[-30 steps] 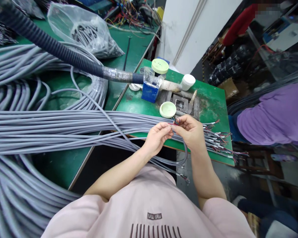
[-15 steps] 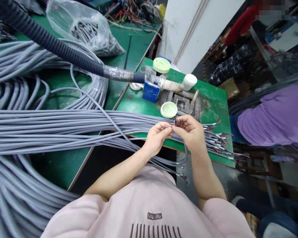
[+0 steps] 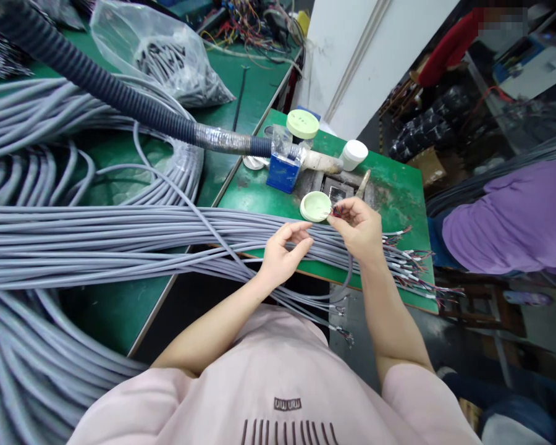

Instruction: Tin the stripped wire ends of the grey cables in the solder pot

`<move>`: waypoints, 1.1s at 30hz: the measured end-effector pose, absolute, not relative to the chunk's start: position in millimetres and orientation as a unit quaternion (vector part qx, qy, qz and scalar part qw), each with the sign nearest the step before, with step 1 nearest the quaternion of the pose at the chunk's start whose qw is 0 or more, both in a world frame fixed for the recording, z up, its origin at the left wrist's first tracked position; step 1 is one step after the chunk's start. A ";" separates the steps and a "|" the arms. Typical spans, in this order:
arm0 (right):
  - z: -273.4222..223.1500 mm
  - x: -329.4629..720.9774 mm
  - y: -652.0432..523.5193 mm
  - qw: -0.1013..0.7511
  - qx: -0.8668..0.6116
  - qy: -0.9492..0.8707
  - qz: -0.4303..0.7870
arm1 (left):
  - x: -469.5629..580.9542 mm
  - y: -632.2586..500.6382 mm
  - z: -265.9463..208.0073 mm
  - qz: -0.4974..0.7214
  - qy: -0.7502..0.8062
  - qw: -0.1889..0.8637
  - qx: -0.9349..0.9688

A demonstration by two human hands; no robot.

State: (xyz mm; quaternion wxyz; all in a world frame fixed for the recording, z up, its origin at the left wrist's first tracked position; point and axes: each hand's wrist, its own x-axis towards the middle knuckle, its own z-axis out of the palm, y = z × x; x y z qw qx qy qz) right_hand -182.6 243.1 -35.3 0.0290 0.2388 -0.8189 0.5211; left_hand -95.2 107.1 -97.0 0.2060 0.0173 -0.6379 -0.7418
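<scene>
My right hand (image 3: 359, 230) pinches the thin coloured wires (image 3: 336, 211) at the stripped end of a grey cable. Their tips point left over the rim of a shallow pale-green lid (image 3: 315, 206), which holds something too faint to make out. The cable itself (image 3: 351, 272) hangs in a loop below that hand. My left hand (image 3: 285, 250) is apart from it, fingers loosely curved with a gap to the thumb, and nothing shows in it. Beneath both hands runs a bundle of grey cables (image 3: 241, 227), with more stripped ends (image 3: 412, 262) to the right.
A black corrugated hose (image 3: 143, 111) reaches across to a blue box (image 3: 282, 170). Behind the lid stand a solder pot (image 3: 338, 188), a white cup (image 3: 354, 154) and a green-lidded jar (image 3: 302, 123). Coiled cables (image 3: 37, 346) lie left. A person in purple (image 3: 514, 222) is at right.
My left hand has let go of the wires and drawn back to the left. My right hand has moved the wire ends up and forward to the pale-green lid.
</scene>
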 end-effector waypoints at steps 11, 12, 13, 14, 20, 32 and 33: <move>-59.8 -248.3 218.9 0.023 0.312 -0.935 0.169 | -98.9 86.9 -126.9 -0.378 -0.872 0.308 -0.051; -60.4 -249.5 217.0 0.018 0.317 -0.938 0.138 | -98.9 87.1 -126.6 -0.379 -0.871 0.309 -0.052; -60.8 -250.2 215.2 0.014 0.320 -0.941 0.110 | -98.8 87.1 -126.2 -0.380 -0.869 0.312 -0.053; -61.2 -250.4 213.5 0.011 0.322 -0.942 0.088 | -98.7 87.0 -125.8 -0.380 -0.868 0.315 -0.054; -62.8 -248.5 206.5 -0.006 0.325 -0.945 0.042 | -99.0 86.0 -126.4 -0.381 -0.860 0.333 -0.062; -45.9 -304.7 270.2 0.094 0.221 -0.962 0.131 | -99.3 85.8 -126.8 -0.384 -0.863 0.323 -0.059; -49.2 -310.5 274.7 0.090 0.209 -0.966 0.122 | -99.4 85.9 -127.1 -0.384 -0.863 0.322 -0.060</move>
